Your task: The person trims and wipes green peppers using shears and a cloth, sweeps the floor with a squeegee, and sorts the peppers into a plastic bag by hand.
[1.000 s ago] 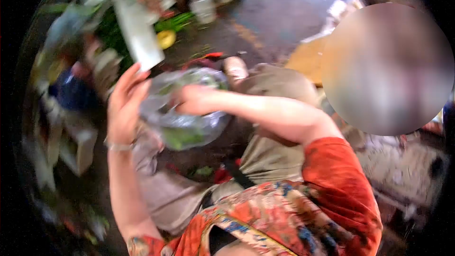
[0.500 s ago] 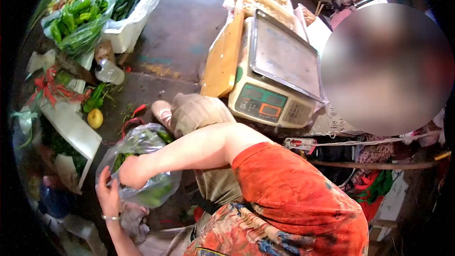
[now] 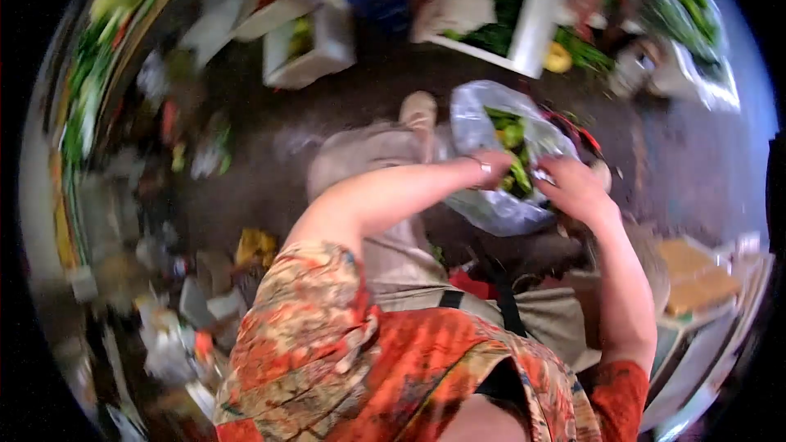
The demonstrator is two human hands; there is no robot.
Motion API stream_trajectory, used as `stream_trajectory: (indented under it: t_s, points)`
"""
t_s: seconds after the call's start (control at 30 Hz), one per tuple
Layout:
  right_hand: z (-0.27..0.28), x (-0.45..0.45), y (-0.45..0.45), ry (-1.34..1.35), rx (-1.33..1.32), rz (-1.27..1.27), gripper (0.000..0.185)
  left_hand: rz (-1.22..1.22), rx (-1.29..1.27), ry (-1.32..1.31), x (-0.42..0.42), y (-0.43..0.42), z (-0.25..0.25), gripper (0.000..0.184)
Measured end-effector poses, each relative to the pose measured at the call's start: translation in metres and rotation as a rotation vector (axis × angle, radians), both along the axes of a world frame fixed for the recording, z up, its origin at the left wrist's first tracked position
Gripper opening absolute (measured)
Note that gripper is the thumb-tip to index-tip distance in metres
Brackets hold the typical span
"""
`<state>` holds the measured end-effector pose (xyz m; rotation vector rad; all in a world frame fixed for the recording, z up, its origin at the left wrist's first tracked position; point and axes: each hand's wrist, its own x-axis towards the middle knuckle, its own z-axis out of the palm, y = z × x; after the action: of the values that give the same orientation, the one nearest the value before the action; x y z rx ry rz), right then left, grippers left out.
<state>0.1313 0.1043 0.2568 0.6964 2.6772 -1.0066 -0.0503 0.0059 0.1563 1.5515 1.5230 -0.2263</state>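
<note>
A clear plastic bag (image 3: 475, 119) with green peppers (image 3: 512, 135) inside stands open between my legs. My left hand (image 3: 493, 169), with a bracelet at its wrist, reaches into the bag's left side beside the peppers; its fingers are mostly hidden. On the right side, my right hand (image 3: 573, 187) has its fingers bent together at the bag's edge, pinching the plastic.
White foam boxes (image 3: 311, 65) and a white-edged tray of greens (image 3: 524, 41) lie ahead, with a yellow round item (image 3: 557, 57) beside them. Bagged green vegetables (image 3: 692, 20) are at upper right. A wooden board (image 3: 696, 277) lies at right, leafy vegetables (image 3: 82, 123) at far left.
The view has swung left, so the scale has left sight and the bag appears farther right. My left hand has gone from the bag's rim into its opening; my right hand has moved to the right edge.
</note>
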Motion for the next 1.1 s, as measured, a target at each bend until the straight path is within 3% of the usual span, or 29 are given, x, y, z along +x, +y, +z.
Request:
stream_trajectory:
  t_s: [0.07, 0.13, 0.2, 0.33, 0.47, 0.57, 0.63, 0.7, 0.73, 0.8, 0.9, 1.0, 1.07, 1.1]
  points:
    - [0.019, -0.011, -0.002, -0.027, -0.082, -0.038, 0.027, 0.167, 0.059, -0.094, 0.009, 0.004, 0.038, 0.045]
    - [0.005, -0.010, -0.002, -0.002, -0.015, -0.027, 0.027, 0.158, -0.010, -0.058, 0.019, 0.011, 0.060, 0.039]
    - [-0.008, -0.007, 0.006, 0.038, -0.047, -0.036, 0.027, 0.108, 0.254, -0.169, 0.015, -0.001, 0.083, 0.036]
    - [-0.017, -0.012, 0.002, -0.035, -0.044, -0.006, 0.023, 0.430, 0.260, -0.338, 0.010, -0.028, 0.108, 0.023]
    - [-0.051, -0.002, 0.002, -0.141, -0.152, 0.004, 0.025, 0.573, 0.326, -0.533, 0.022, -0.013, 0.095, 0.020]
    - [-0.044, -0.013, -0.002, -0.136, -0.141, -0.046, 0.041, 0.740, 0.303, -0.624, 0.032, -0.006, 0.085, 0.031]
    - [-0.005, -0.038, -0.011, 0.135, -0.400, -0.283, 0.055, 0.807, 0.299, -0.649, 0.026, -0.011, 0.093, 0.036]
    - [0.001, -0.039, 0.000, 0.190, -0.520, -0.343, 0.059, 1.117, -0.070, -0.882, 0.016, -0.020, 0.123, 0.050]
    - [0.004, -0.040, 0.004, 0.244, -0.642, -0.406, 0.064, 1.116, -0.076, -0.879, 0.016, -0.018, 0.118, 0.050]
    - [0.005, -0.039, 0.008, 0.271, -0.684, -0.402, 0.060, 1.168, 0.000, -0.762, 0.017, -0.016, 0.101, 0.060]
    - [-0.008, -0.028, 0.013, 0.208, -0.752, -0.370, 0.048, 1.235, -0.045, -0.788, 0.020, -0.019, 0.084, 0.060]
    - [-0.034, -0.016, 0.016, 0.091, -0.705, -0.275, 0.043, 1.233, -0.197, -0.965, 0.018, -0.025, 0.092, 0.049]
    - [-0.032, -0.015, 0.010, 0.068, -0.686, -0.276, 0.042, 1.225, -0.186, -0.943, 0.026, -0.029, 0.098, 0.041]
    - [-0.029, -0.015, 0.007, 0.063, -0.742, -0.286, 0.042, 1.188, -0.020, -0.902, 0.032, -0.029, 0.096, 0.036]
